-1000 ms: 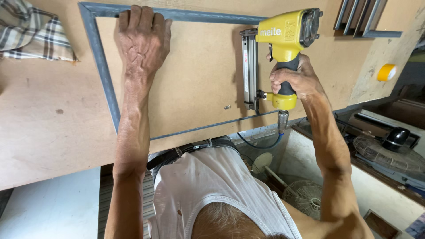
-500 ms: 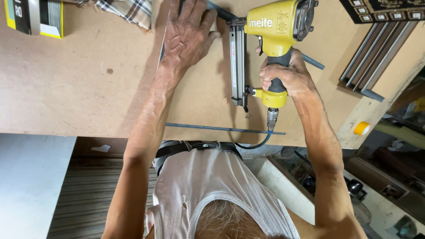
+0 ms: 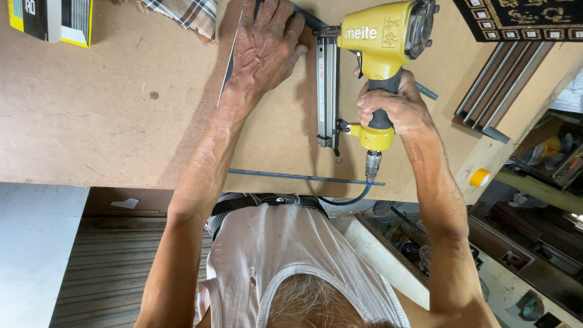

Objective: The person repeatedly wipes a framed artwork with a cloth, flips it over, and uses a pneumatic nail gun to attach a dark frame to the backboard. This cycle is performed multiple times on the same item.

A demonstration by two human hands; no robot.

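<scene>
My right hand (image 3: 388, 106) grips the black handle of a yellow pneumatic nail gun (image 3: 379, 42), whose long metal magazine (image 3: 328, 91) points down onto a brown board (image 3: 121, 103). A blue air hose (image 3: 349, 199) hangs from the gun's base. My left hand (image 3: 264, 51) lies flat, fingers spread, on the far corner of a thin grey-blue picture frame (image 3: 303, 177) lying on the board, just left of the gun's nose. The frame's far corner is hidden under this hand and the gun.
A checked cloth (image 3: 185, 12) and a yellow-black box (image 3: 51, 21) lie at the board's far left. Grey frame mouldings (image 3: 486, 91) and a dark ornate frame piece (image 3: 522, 21) sit at the right. A yellow tape roll (image 3: 480, 177) and cluttered shelves lie beyond the right edge.
The view has shifted left along the board. My right hand brought the nail gun closer to the left hand at the frame's corner. The left hand stays pressed on the frame.
</scene>
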